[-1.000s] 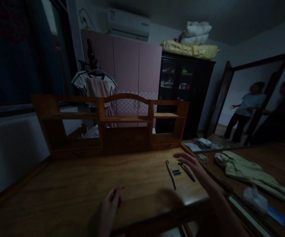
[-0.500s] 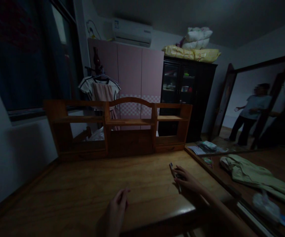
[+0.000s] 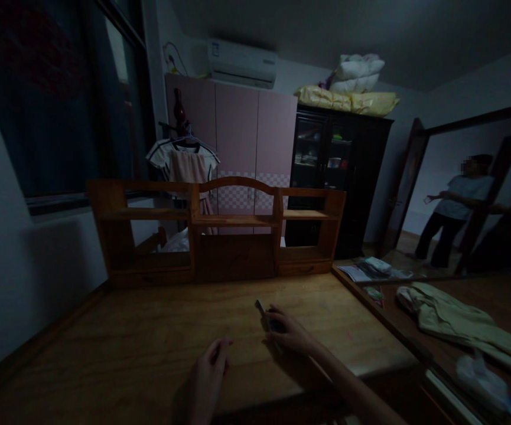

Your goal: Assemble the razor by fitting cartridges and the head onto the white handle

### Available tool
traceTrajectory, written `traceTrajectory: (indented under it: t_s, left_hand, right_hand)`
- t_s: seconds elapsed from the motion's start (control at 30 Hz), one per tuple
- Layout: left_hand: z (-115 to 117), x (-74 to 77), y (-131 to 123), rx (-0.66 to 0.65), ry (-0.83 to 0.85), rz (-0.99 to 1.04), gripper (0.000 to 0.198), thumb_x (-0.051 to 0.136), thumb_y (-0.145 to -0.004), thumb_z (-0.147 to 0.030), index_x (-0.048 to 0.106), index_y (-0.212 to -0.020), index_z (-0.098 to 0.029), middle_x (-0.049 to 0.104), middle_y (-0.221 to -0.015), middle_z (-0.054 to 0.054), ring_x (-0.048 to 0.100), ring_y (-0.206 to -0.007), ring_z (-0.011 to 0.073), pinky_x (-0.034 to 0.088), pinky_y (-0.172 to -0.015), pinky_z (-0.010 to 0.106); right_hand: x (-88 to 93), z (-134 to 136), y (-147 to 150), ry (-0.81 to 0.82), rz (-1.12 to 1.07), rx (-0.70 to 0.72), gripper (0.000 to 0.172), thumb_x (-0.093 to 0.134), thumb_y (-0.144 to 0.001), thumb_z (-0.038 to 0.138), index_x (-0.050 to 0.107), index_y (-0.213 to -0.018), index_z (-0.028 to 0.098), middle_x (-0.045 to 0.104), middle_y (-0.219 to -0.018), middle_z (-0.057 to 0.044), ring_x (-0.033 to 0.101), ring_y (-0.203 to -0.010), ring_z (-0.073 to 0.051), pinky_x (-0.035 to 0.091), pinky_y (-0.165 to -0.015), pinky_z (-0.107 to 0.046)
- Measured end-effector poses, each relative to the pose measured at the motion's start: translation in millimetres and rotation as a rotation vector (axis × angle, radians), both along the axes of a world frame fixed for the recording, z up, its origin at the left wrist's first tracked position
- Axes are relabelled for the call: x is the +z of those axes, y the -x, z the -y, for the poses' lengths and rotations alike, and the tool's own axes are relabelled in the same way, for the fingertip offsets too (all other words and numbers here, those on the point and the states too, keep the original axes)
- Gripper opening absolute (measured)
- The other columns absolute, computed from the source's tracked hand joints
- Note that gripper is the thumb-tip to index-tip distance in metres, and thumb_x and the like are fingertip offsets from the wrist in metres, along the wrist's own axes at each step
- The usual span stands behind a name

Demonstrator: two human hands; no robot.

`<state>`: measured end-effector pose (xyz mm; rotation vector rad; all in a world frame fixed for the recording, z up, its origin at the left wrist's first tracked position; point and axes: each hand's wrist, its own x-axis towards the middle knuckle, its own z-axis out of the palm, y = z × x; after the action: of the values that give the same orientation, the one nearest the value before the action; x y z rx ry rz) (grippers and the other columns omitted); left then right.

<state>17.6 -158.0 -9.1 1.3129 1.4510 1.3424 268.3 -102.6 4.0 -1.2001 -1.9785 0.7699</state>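
Note:
My right hand [image 3: 288, 332] is closed around a slim dark object with a pale edge [image 3: 260, 308]. Its kind is hard to tell in the dim light, and my fingers cover its middle. One end sticks out past my fingertips toward the back left, just over the wooden desktop [image 3: 158, 321]. To the left, near the front of the desk, my left hand [image 3: 211, 369] rests with its fingers curled in. Nothing shows in that hand.
A wooden shelf unit [image 3: 235, 219] stands along the desk's far edge. Right of the desk, a lower brown surface carries a pale green garment [image 3: 459, 319], a plastic bag [image 3: 481, 378] and papers [image 3: 355, 273]. Two people stand near the doorway, one in a light shirt [image 3: 463, 198].
My right hand has moved left across the desk with the slim object, closer to my left hand. My left hand has stayed in place. The view has shifted slightly.

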Motion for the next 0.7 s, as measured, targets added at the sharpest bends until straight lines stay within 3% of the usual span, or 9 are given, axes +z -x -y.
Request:
traceTrajectory:
  t_s: [0.13, 0.33, 0.57, 0.7]
  left_hand:
    - [4.1, 9.0, -3.6, 0.038, -0.008, -0.007, 0.071, 0.045, -0.063, -0.078, 0.065, -0.084, -0.014, 0.047, -0.053, -0.002, 0.045, -0.05, 0.0149, 0.033, -0.048, 0.024]
    - [6.2, 16.2, -5.9, 0.058, -0.005, -0.047, 0.066, 0.042, -0.063, -0.079, 0.061, -0.069, -0.016, 0.049, -0.052, 0.0, 0.046, -0.05, 0.0149, 0.035, -0.048, 0.024]
    - [6.4, 14.5, -5.4, 0.034, 0.009, -0.075, 0.063, 0.041, -0.067, -0.075, 0.062, -0.072, -0.016, 0.05, -0.053, -0.001, 0.047, -0.05, 0.0147, 0.036, -0.049, 0.024]
    - [6.1, 13.1, -3.9, 0.037, -0.007, -0.085, 0.061, 0.042, -0.071, -0.071, 0.065, -0.083, -0.016, 0.054, -0.056, 0.0, 0.05, -0.053, 0.0158, 0.038, -0.051, 0.024]
  right_hand:
    - [-9.6, -6.5, 45.6, -0.004, -0.046, 0.023, 0.061, 0.069, -0.071, 0.044, 0.054, -0.126, 0.023, 0.032, -0.145, -0.009, 0.027, -0.134, -0.027, 0.023, -0.11, -0.042]
    - [-14.9, -15.6, 93.9, -0.073, -0.082, 0.055, 0.047, 0.068, -0.072, 0.038, 0.06, -0.116, 0.022, 0.042, -0.137, -0.008, 0.032, -0.131, -0.028, 0.024, -0.109, -0.042]
    - [-7.8, -17.6, 100.9, -0.026, -0.186, 0.006, 0.031, 0.051, -0.086, 0.04, 0.062, -0.109, 0.022, 0.048, -0.131, -0.006, 0.036, -0.129, -0.024, 0.026, -0.108, -0.04]
    - [-12.5, -25.7, 90.9, -0.023, -0.256, -0.045, 0.031, 0.051, -0.085, 0.035, 0.062, -0.11, 0.021, 0.046, -0.134, -0.006, 0.038, -0.128, -0.024, 0.026, -0.108, -0.041]
